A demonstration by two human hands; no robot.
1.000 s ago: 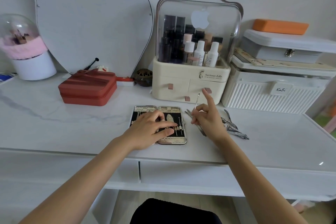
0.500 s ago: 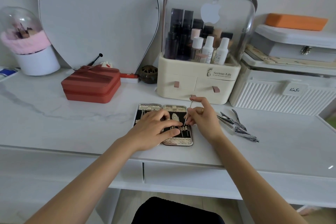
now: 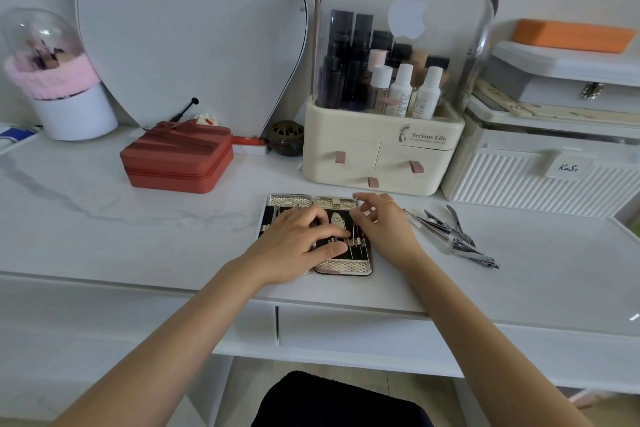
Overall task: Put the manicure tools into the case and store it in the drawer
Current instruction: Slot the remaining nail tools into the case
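The manicure case (image 3: 343, 267) lies open and flat on the white desk, its black lining holding several metal tools. My left hand (image 3: 294, 243) rests flat across the case's middle, fingers spread, pressing it down. At the case's right half, my right hand (image 3: 384, 229) pinches the top of a thin metal tool (image 3: 356, 239) that lies among the slots. To the right of the case, a small pile of loose nippers and clippers (image 3: 450, 232) sits on the desk. A shut desk drawer (image 3: 363, 333) is just below the desk edge.
Right behind the case stands a cream cosmetics organizer (image 3: 381, 156) with small drawers. A red zip case (image 3: 176, 159) sits at the left, a white ribbed box (image 3: 540, 180) at the right. A mirror (image 3: 190, 28) and a domed brush holder (image 3: 59, 80) stand at the back.
My right hand carried the thin tool from above the loose pile to the left and lowered it onto the case's right half. The left hand stayed on the case.
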